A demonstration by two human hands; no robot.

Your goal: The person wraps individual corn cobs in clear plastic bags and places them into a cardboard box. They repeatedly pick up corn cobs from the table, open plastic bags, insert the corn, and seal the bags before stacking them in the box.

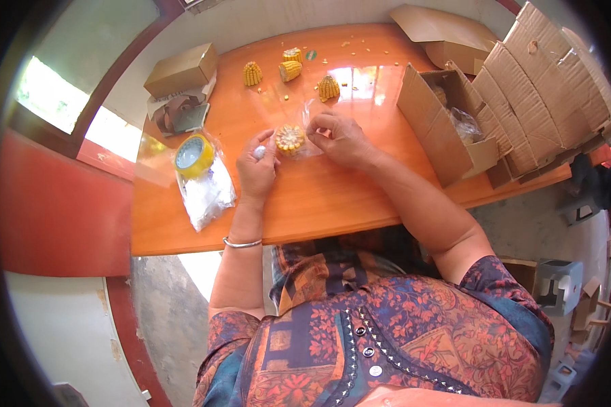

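Observation:
A cut piece of corn cob [289,139], its pale round end facing up, sits inside a clear plastic bag [309,148] on the orange table. At the bag's right side, my right hand [338,135] pinches its plastic between thumb and fingertips. My left hand [257,165] is curled just left of the cob, thumb and forefinger close to the bag's edge. A small whitish object [259,152] shows within its fingers; what it is cannot be made out. Farther back stand bare cob pieces, among them one at left [252,74] and one at right [328,88].
Left of my hands, a roll of yellow tape [193,155] rests on a packet of clear plastic bags [207,196]. An open cardboard box [438,132] stands at right beside stacked cardboard [545,91]. A closed carton [181,71] sits back left. Loose kernels [286,97] dot the table [336,198].

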